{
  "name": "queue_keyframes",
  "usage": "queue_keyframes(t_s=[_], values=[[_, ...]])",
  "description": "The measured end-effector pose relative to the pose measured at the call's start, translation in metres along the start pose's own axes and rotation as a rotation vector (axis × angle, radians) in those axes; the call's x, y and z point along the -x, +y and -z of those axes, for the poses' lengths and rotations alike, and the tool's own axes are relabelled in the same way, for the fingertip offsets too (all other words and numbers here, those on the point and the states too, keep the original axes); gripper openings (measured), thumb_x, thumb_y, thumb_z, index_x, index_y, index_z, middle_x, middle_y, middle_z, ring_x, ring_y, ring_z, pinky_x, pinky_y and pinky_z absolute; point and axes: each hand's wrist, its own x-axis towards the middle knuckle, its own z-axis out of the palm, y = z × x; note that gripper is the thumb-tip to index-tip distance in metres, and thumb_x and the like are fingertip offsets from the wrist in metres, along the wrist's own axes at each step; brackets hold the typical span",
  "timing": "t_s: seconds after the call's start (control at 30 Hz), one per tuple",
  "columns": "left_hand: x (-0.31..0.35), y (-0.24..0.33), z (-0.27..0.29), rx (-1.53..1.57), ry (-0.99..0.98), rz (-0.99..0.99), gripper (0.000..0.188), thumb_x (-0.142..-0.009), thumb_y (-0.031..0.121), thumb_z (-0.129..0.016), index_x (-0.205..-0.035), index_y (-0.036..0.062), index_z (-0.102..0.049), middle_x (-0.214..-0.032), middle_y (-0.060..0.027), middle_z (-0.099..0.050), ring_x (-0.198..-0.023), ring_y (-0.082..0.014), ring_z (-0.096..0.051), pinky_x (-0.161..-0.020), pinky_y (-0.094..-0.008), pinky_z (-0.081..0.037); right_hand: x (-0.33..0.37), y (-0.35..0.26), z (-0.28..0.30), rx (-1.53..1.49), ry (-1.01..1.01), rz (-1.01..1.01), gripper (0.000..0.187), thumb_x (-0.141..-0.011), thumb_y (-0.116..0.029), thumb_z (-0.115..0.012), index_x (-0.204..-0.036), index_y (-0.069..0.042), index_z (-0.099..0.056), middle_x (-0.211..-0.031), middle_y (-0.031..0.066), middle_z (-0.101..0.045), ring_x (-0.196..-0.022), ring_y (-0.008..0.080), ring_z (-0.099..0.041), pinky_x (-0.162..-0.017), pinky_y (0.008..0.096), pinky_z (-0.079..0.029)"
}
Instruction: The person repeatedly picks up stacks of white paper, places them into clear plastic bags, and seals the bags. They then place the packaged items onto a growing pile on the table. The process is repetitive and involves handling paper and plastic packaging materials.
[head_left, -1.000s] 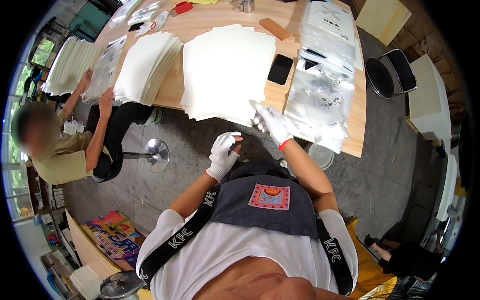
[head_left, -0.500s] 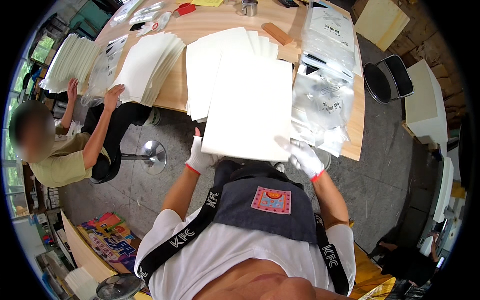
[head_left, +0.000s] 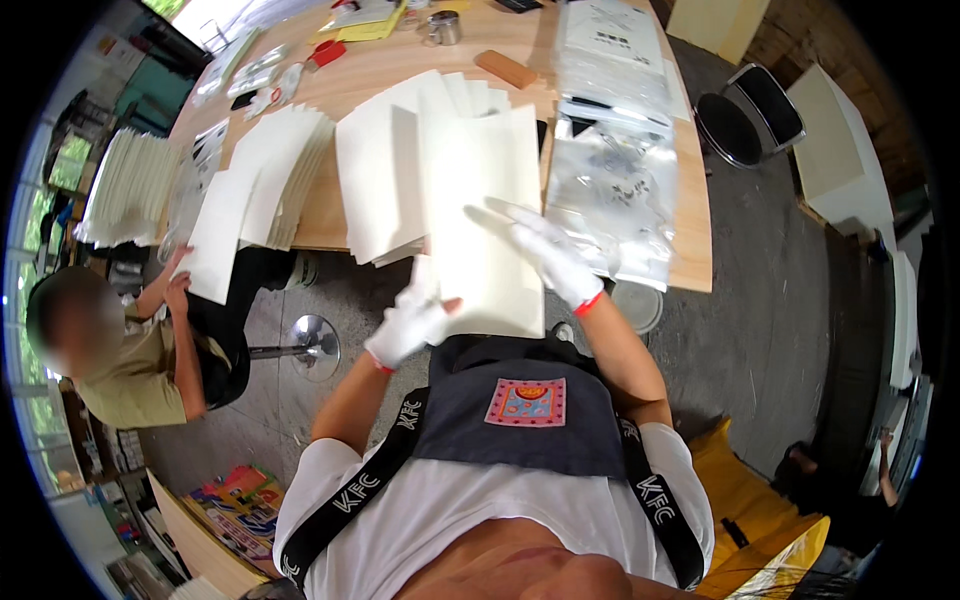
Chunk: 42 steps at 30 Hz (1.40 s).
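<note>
A large white sheet extends over the table's front edge toward my waist, overlapping a fanned stack of white sheets. My left hand, in a white glove with a red cuff, is closed on the sheet's left edge, its thumb on top. Over the right side of the sheet, my gloved right hand is open with fingers stretched out and casts a shadow on it; whether the fingertips touch cannot be made out.
Clear plastic bags are piled at the table's right. At left, a seated person holds a white sheet beside another stack. A brown block and metal cup stand farther back. A black chair is at the right.
My right hand has moved from the sheet's near right corner up over its surface. My left hand has shifted onto the left edge. The seated person has picked up a white sheet.
</note>
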Motion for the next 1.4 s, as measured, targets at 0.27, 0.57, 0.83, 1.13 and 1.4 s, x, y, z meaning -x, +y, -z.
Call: queue_keyframes(t_s=[0.27, 0.57, 0.83, 1.13, 1.4], values=[[-0.032, 0.074, -0.085, -0.280, -0.250, -0.628, 0.082, -0.086, 0.039, -0.068, -0.147, -0.0016, -0.032, -0.160, -0.0258, -0.006, -0.149, -0.0417, -0.005, -0.116, -0.0481, -0.022, 0.085, -0.053, 0.009, 0.672, 0.544, 0.175, 0.032, -0.092, -0.030, -0.064, -0.111, -0.005, -0.068, -0.099, 0.0154, -0.068, -0.088, 0.0226, -0.067, -0.078, 0.0354, -0.052], [-0.162, 0.138, -0.182, -0.759, -0.320, -0.483, 0.062, -0.085, 0.021, -0.065, -0.141, 0.0075, -0.042, -0.108, -0.0122, -0.062, -0.103, -0.0212, -0.061, -0.089, -0.0368, -0.050, 0.253, -0.076, 0.070, 0.993, 1.032, -0.019, 0.029, -0.081, -0.025, -0.077, -0.096, -0.002, -0.070, -0.103, 0.0154, -0.068, -0.080, 0.0235, -0.068, -0.072, 0.0320, -0.053], [-0.258, 0.152, -0.160, 0.443, -0.639, -0.318, 0.050, -0.092, 0.004, -0.055, -0.140, 0.0023, -0.046, -0.107, -0.0063, -0.069, -0.082, -0.0094, -0.060, -0.068, -0.0216, -0.047, 0.263, -0.039, 0.076, 1.551, 0.782, -0.015, 0.021, -0.085, -0.023, -0.068, -0.096, -0.005, -0.064, -0.122, 0.0212, -0.062, -0.092, 0.0356, -0.067, -0.072, 0.0421, -0.057], [-0.117, 0.101, -0.164, -0.132, -0.399, -0.812, 0.031, -0.086, 0.001, -0.058, -0.114, 0.0087, -0.067, -0.107, -0.0083, -0.072, -0.084, -0.0203, -0.071, -0.072, -0.0307, -0.055, 0.198, -0.051, 0.130, 0.287, 0.617, -0.386, 0.026, -0.093, -0.023, -0.064, -0.108, -0.001, -0.065, -0.096, 0.0107, -0.071, -0.078, 0.0172, -0.068, -0.067, 0.0315, -0.055], [-0.132, 0.137, -0.201, -0.006, -0.329, -1.060, 0.031, -0.078, 0.001, -0.060, -0.102, 0.0177, -0.072, -0.095, -0.0053, -0.072, -0.068, -0.0243, -0.067, -0.061, -0.0328, -0.053, 0.128, 0.047, 0.177, 0.884, 0.889, -0.145, 0.042, -0.090, -0.024, -0.063, -0.124, 0.001, -0.058, -0.112, 0.0142, -0.067, -0.102, 0.0287, -0.065, -0.090, 0.0381, -0.051]])
